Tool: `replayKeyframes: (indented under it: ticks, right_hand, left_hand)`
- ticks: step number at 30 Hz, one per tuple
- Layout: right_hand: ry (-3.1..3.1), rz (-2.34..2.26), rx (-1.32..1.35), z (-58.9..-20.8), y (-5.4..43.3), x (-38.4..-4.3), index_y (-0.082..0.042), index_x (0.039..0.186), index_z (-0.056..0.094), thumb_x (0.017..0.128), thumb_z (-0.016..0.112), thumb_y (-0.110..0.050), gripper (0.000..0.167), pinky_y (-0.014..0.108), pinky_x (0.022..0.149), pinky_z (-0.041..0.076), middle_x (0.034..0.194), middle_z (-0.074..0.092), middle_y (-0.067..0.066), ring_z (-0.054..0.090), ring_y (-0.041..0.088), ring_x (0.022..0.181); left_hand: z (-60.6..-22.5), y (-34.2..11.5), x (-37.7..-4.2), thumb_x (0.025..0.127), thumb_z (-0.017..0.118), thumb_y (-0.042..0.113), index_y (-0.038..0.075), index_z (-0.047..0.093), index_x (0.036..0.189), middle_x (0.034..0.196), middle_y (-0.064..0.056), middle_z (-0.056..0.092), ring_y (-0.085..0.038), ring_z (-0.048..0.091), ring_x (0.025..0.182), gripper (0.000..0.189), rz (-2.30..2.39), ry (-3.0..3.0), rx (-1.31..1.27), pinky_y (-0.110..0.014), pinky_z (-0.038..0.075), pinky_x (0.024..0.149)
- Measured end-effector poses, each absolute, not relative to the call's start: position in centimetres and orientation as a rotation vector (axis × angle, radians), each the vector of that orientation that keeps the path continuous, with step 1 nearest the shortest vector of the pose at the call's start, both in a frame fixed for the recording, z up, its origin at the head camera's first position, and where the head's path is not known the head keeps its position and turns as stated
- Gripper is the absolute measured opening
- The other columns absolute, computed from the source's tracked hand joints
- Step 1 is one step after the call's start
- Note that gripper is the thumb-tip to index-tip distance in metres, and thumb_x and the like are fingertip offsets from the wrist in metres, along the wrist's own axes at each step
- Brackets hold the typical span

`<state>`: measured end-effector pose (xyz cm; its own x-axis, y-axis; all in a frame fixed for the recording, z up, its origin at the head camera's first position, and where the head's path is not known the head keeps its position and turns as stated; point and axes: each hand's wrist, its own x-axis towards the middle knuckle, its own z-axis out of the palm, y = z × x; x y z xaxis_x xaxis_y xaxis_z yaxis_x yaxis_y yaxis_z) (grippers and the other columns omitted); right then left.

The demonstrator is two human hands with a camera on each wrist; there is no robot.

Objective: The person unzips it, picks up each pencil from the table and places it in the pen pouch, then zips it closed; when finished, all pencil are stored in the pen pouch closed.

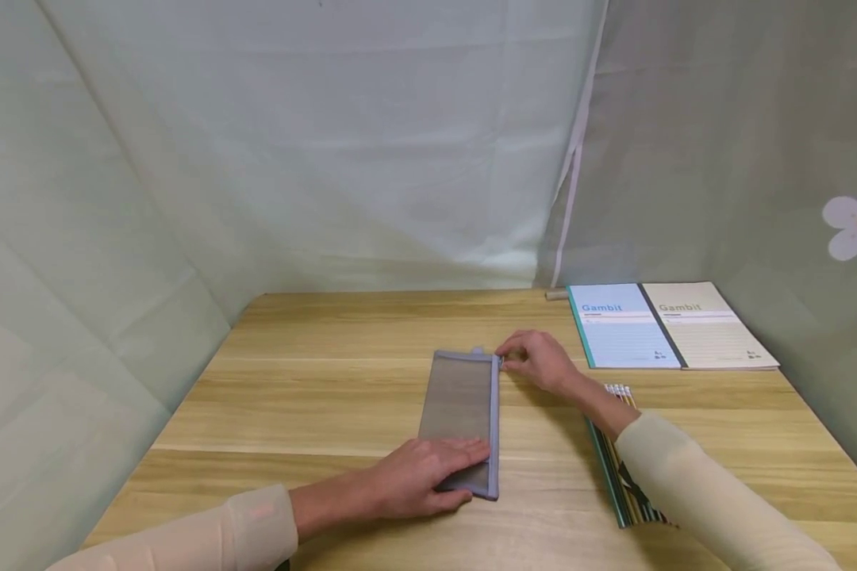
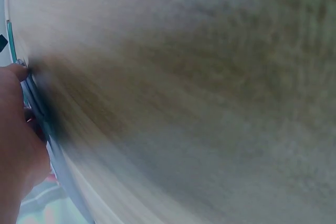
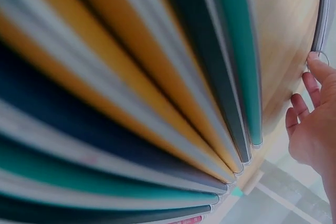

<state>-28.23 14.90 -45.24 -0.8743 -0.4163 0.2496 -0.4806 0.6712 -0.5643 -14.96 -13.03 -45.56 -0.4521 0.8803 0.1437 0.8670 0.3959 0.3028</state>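
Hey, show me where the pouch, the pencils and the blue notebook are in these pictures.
Pouch (image 1: pixel 459 400), head view: on its grey panel.
Pencils (image 3: pixel 136 90), right wrist view: on the barrels.
Blue notebook (image 1: pixel 624 329), head view: on the middle of its cover.

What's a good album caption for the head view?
Left hand on a pouch, right hand pinching its zip pull.

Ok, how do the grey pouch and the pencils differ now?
The grey pouch is one flat piece; the pencils are several slim sticks. The pouch is grey, the pencils multicoloured. The left hand rests on the pouch; no hand holds the pencils. Both lie on the table.
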Motion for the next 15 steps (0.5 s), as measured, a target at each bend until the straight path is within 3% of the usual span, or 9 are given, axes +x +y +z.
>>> replayKeyframes:
  ticks: [4, 11, 15]
  right_hand:
    - [-2.786, 0.99, 0.75, -45.07, 14.91, -28.18, -0.006, 0.106, 0.081, 0.09, 0.084, -0.002, 0.018, 0.037, 0.077, 0.058, 0.111, 0.077, 0.008, 0.064, 0.018, 0.084]
    - [-2.795, 0.986, 0.745, -45.01, 15.11, -28.34, -0.007, 0.106, 0.082, 0.09, 0.084, -0.003, 0.017, 0.044, 0.084, 0.06, 0.113, 0.078, 0.009, 0.067, 0.021, 0.091]
    - [-2.806, 1.005, 0.737, -44.87, 15.1, -28.2, -0.007, 0.106, 0.082, 0.089, 0.085, -0.004, 0.017, 0.042, 0.084, 0.06, 0.114, 0.078, 0.009, 0.067, 0.02, 0.09]
  left_hand:
    - [-45.61, -12.92, -15.03, 0.105, 0.068, 0.03, 0.006, 0.055, 0.153, 0.153, -0.007, 0.058, -0.014, 0.055, 0.14, 0.055, 0.463, 2.622, 1.74, -0.032, 0.051, 0.112]
    - [-45.57, -12.77, -15.26, 0.104, 0.066, 0.024, 0.004, 0.062, 0.145, 0.142, -0.006, 0.067, -0.012, 0.063, 0.13, 0.046, 0.311, 2.683, 2.043, -0.024, 0.054, 0.105]
    - [-45.5, -12.95, -15.27, 0.102, 0.068, 0.022, 0.006, 0.064, 0.143, 0.138, -0.002, 0.07, -0.009, 0.066, 0.124, 0.044, 0.264, 2.732, 2.085, -0.023, 0.057, 0.1]
